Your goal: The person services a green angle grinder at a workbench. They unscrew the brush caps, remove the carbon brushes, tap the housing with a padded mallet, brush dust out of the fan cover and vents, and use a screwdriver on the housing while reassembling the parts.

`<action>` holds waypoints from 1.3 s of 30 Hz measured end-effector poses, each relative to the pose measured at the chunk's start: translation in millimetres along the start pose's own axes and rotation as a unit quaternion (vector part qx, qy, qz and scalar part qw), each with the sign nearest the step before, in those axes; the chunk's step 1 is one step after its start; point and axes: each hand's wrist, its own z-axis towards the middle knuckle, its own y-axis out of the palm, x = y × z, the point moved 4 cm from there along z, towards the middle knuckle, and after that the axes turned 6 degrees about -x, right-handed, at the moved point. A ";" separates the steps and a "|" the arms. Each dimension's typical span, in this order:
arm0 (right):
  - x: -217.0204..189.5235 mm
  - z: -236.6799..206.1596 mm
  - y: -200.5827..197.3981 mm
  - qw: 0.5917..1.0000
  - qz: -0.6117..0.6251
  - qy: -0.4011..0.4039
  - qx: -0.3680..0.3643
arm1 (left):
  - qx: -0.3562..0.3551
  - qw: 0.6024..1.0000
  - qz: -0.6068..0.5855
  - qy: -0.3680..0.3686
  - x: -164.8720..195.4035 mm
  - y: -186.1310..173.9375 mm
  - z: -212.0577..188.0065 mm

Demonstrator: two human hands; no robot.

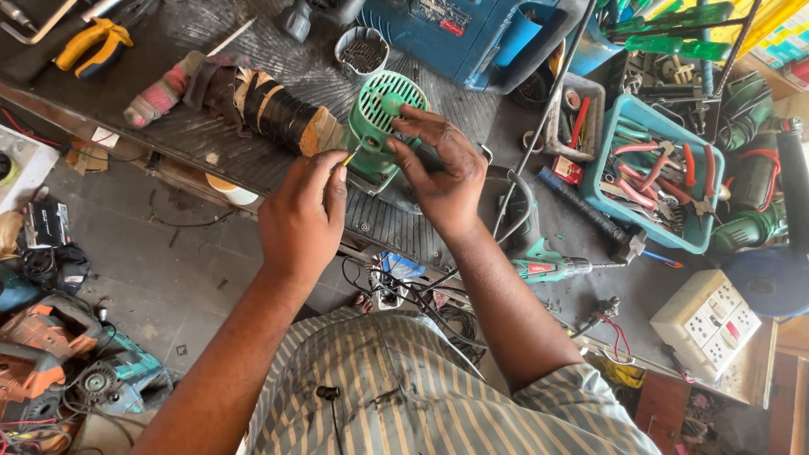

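now, looking down from my head camera, the green motor housing (377,135) sits on the dark ribbed bench (194,109), near its front edge, with its round slotted vent cap facing up and toward me. its long axis seems to run away from me and to the left, toward the black tape-wrapped armature (270,109) lying just beside it, though i cannot tell whether the two are joined. my right hand (438,173) is curled over the housing, fingers pressed on the cap and side, which i judge is there to keep it from turning. my left hand (302,217) is pinched shut on a thin yellow-handled tool (349,157), tip at the housing's left flank. further right, well apart, a teal tray of pliers (628,114) and a green drill (548,265) lie on the bench.
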 end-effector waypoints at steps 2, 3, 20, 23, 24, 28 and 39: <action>-2.9 0.3 0.3 0.999 -0.006 -0.030 -0.011 | 0.002 0.999 0.039 0.005 2.4 -4.4 2.9; -4.7 0.1 1.0 0.998 -0.034 -0.048 -0.020 | 0.012 0.998 0.056 0.017 3.1 -7.2 4.3; -18.2 -13.0 16.2 0.970 -0.192 -0.145 -0.016 | -0.039 0.985 0.110 0.129 -2.7 -6.2 24.1; -17.7 -15.3 18.0 0.968 -0.194 -0.156 -0.007 | -0.047 0.987 0.055 0.142 -10.1 -6.5 32.8; -16.1 -16.0 18.9 0.968 -0.196 -0.154 -0.005 | -0.048 0.986 0.044 0.154 -10.6 -6.8 34.4; -8.6 -18.2 21.6 0.969 -0.197 -0.150 -0.002 | -0.064 0.981 0.054 0.176 -13.2 -7.1 36.1; -66.4 -52.5 28.1 0.979 -0.186 -0.072 0.035 | -0.370 0.848 -0.351 -0.143 -83.2 16.9 10.2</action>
